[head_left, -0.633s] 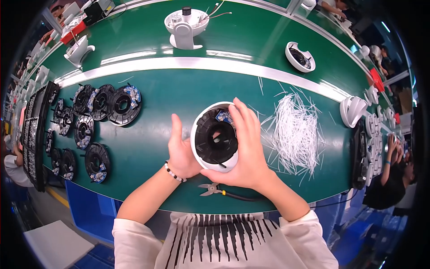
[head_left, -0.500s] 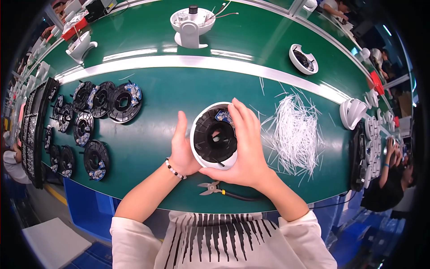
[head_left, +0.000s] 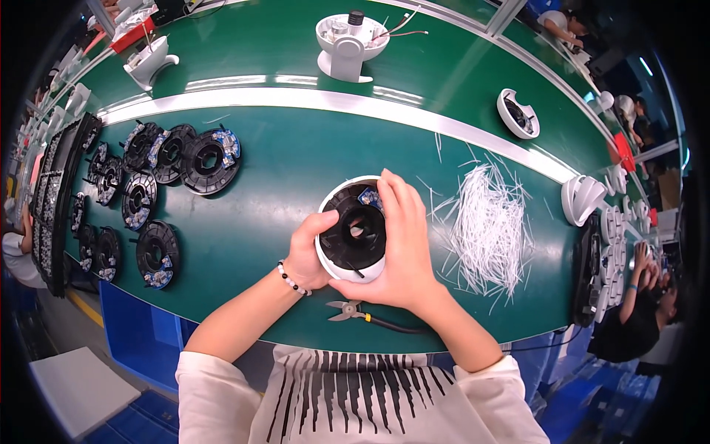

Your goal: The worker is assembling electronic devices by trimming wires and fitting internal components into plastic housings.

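Between my hands is a round white housing [head_left: 358,273] with a black ring-shaped part [head_left: 342,233] seated in its open face. A small blue circuit board [head_left: 370,197] shows at the ring's upper right. My right hand [head_left: 405,248] wraps round the housing's right side, fingers along the far rim and thumb under the near edge. My left hand [head_left: 308,251] grips the left side, its thumb resting on the rim of the black ring. Just below the hands, a pair of cutting pliers [head_left: 362,314] lies on the green table with its jaws apart.
Several black rings with blue boards [head_left: 157,255] lie on the left, beside a black tray [head_left: 53,214]. A heap of thin white strips [head_left: 488,229] is right of my hands. White housings stand along a far ledge, one with loose wires [head_left: 351,44]; stacked white shells [head_left: 583,200] sit at right.
My left thumb has come down from a raised position onto the black ring's edge. The right hand keeps its hold, and the view has shifted slightly.
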Demonstrator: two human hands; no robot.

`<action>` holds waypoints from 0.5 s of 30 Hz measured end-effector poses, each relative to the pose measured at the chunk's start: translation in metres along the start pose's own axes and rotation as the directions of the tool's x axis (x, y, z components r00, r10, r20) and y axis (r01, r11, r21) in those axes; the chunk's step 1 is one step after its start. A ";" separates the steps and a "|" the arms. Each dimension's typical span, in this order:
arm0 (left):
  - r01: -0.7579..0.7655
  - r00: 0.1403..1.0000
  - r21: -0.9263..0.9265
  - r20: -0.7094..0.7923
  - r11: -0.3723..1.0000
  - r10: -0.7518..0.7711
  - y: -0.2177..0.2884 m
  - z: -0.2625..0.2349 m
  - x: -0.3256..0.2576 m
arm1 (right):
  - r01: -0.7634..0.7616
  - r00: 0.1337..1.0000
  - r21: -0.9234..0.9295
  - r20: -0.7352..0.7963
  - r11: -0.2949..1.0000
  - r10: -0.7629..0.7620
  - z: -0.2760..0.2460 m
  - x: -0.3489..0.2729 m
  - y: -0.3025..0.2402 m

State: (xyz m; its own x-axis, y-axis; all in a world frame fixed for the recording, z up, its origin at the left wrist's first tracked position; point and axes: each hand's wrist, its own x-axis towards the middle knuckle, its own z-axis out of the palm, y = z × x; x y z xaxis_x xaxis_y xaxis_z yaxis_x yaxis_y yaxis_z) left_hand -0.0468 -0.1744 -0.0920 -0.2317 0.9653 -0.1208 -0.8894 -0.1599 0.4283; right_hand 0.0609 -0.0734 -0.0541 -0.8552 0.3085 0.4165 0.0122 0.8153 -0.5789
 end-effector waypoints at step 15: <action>-0.122 0.965 -0.175 -0.251 0.977 0.076 0.018 0.004 0.007 | 0.233 0.972 0.125 -0.014 0.964 -0.234 0.007 0.015 0.018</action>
State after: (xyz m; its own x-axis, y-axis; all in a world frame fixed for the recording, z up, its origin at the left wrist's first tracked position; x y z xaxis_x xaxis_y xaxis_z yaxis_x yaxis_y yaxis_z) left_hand -0.0630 -0.1701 -0.0813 -0.3901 0.8675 -0.3086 -0.9094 -0.3104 0.2769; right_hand 0.0447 -0.0573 -0.0636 -0.8269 0.1166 0.5501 -0.2525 0.7971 -0.5485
